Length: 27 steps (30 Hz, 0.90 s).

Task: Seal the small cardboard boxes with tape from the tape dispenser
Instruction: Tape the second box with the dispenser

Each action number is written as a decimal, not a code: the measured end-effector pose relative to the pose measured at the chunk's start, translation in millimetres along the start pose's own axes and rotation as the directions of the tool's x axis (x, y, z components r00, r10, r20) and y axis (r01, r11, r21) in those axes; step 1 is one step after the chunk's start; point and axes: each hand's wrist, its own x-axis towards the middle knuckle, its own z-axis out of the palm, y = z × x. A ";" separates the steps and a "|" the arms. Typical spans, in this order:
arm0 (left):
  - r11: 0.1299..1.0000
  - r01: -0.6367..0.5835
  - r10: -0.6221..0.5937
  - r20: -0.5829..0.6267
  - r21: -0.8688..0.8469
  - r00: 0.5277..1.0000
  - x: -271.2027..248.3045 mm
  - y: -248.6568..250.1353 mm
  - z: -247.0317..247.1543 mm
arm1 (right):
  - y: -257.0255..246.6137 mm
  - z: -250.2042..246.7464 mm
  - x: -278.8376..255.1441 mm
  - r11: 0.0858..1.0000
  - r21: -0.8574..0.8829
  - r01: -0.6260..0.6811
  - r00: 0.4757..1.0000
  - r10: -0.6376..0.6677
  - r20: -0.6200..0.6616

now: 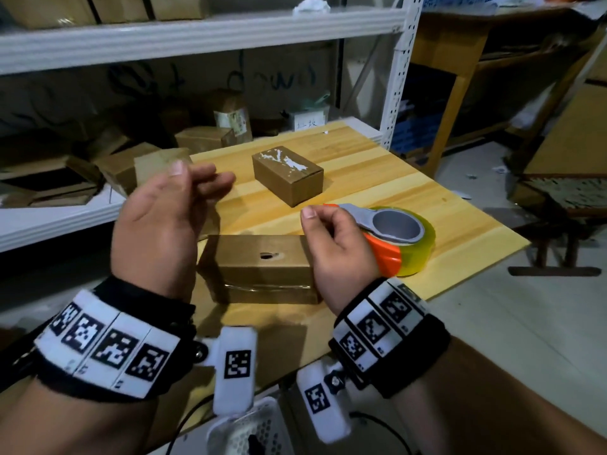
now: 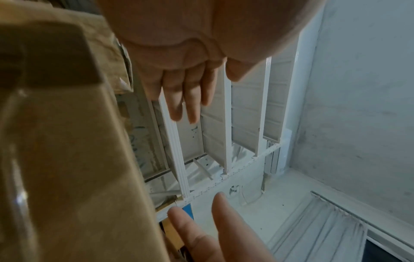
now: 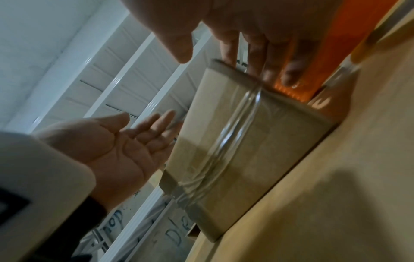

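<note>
A small cardboard box (image 1: 259, 267) lies near the front of the wooden table (image 1: 377, 178), with a small hole in its top and clear tape (image 3: 235, 133) running along its near side. A second box (image 1: 287, 174), marked with white label scraps, sits farther back. My right hand (image 1: 331, 238) grips the orange handle of the tape dispenser (image 1: 394, 234), whose yellowish roll rests just right of the near box (image 3: 246, 150). My left hand (image 1: 177, 205) hovers above the near box's left end, fingers (image 2: 186, 99) relaxed, palm (image 3: 125, 147) bare.
White metal shelving (image 1: 197, 34) at the left and back carries several cardboard boxes (image 1: 131, 169). Wooden furniture (image 1: 460, 60) stands at the right. The table's right corner (image 1: 522, 241) overhangs the floor. A white perforated basket (image 1: 249, 431) sits below the front edge.
</note>
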 end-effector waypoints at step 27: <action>0.961 0.268 -0.269 0.005 0.072 0.963 -12.3 -48.9 -3.6 | 13.5 23.6 14.8 0.986 0.017 -0.166 0.974 0.161 0.159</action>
